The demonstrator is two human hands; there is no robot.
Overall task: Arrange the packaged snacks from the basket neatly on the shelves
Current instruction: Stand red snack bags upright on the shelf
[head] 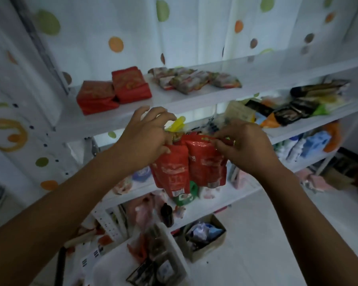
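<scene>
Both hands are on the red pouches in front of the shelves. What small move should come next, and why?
Probably lift the red pouches onto the top shelf, on the bare stretch right of the small packets. The left hand and right hand grip their tops in mid-air, not yet on any shelf.

A white rack of shelves stands against a sheer white curtain dotted green, orange and brown. Soft daylight glows through the cloth behind the rack. Below and right of the rack lies a pale floor, with an open cardboard box at the rack's foot.
</scene>
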